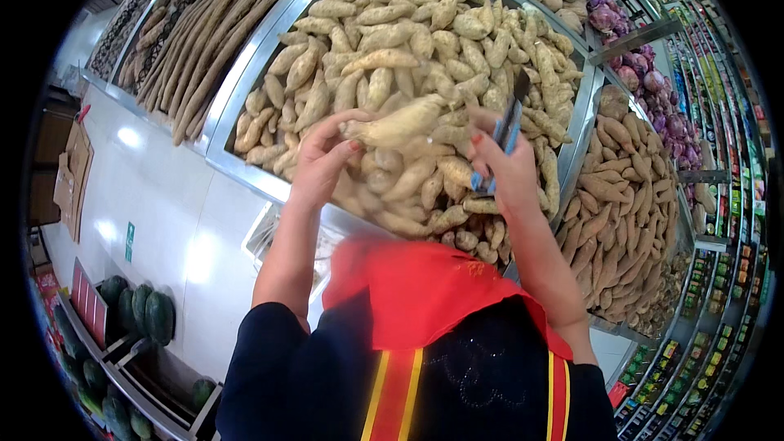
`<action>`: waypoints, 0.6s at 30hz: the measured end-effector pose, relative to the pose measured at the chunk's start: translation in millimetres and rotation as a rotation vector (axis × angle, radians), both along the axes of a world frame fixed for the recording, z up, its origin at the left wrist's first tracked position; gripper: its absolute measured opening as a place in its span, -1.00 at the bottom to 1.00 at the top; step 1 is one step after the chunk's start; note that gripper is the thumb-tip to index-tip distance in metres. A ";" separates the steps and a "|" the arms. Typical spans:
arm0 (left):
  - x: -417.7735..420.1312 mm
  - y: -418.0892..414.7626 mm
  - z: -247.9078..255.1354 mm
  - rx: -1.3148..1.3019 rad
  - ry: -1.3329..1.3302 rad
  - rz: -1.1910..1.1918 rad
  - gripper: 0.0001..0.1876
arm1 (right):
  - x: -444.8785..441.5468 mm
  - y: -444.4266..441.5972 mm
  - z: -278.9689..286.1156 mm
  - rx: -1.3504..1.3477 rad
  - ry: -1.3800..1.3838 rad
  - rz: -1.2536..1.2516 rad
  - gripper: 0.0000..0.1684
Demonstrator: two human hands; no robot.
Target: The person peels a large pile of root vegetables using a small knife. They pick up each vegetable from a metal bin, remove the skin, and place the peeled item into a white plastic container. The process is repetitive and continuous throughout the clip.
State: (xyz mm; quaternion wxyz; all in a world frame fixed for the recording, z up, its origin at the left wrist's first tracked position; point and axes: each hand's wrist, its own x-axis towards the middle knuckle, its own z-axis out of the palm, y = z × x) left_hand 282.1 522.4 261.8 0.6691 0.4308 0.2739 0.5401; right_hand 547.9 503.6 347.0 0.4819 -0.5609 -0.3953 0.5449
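Between the fingers and thumb of my left hand (327, 153) is one end of a long, pale sweet potato (401, 122), slightly blurred. It is tilted up to the right, over the pile of pale sweet potatoes (380, 30) in a metal-edged bin. My right hand (505, 156) grips a blue-handled knife (508, 128), probably a utility knife, with its dark end pointing up and away from me. The knife is apart from the held sweet potato, to its right. My fingers cover part of the handle.
The bin's metal rim (245, 168) runs along my side. Brown sweet potatoes (618, 196) fill the bin at right, with purple onions (637, 73) beyond. Long yam-like roots (226, 30) lie at upper left. Watermelons (159, 317) sit lower left, across white floor (165, 214). A white container (262, 234) stands below the rim.
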 end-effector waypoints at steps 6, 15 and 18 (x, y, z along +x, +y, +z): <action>11.5 -34.6 13.0 -0.087 -0.113 -0.014 -0.56 | -26.6 -13.0 -3.6 0.036 0.071 0.095 -0.67; 31.7 -60.4 -11.5 -0.196 -0.519 0.044 -0.44 | -49.0 -62.4 -9.9 -0.069 0.147 0.148 -0.60; 28.2 -76.0 -13.5 -0.237 -0.502 0.075 -0.56 | -41.9 -68.6 -29.8 -0.119 0.102 0.293 -0.65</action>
